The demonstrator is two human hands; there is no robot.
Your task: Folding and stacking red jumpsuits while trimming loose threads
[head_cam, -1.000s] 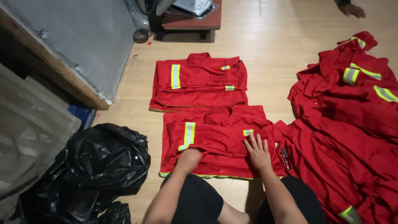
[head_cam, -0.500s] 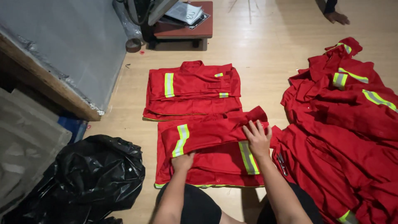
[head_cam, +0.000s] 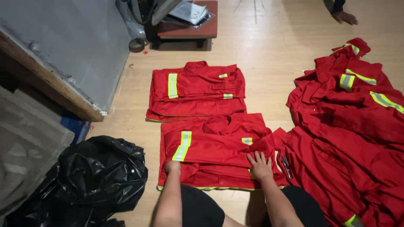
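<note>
A folded red work jacket (head_cam: 214, 147) with yellow-silver reflective stripes lies on the wooden floor right in front of me. My left hand (head_cam: 172, 167) is tucked under its lower left fold, with the fingers hidden in the cloth. My right hand (head_cam: 260, 164) lies flat with spread fingers on the lower right part of the same jacket. Just beyond it rests a neat stack of folded red jackets (head_cam: 195, 89).
A big heap of unfolded red jackets (head_cam: 353, 126) covers the floor on the right. A black plastic bag (head_cam: 90, 178) sits at the lower left. A grey slanted panel (head_cam: 67, 46) stands left. A small red table (head_cam: 189, 21) is at the back; another person's hand (head_cam: 344, 17) rests top right.
The near jacket's upper part has been folded over and flattened. My right hand slid down and right across it; my left hand stayed at the lower left fold.
</note>
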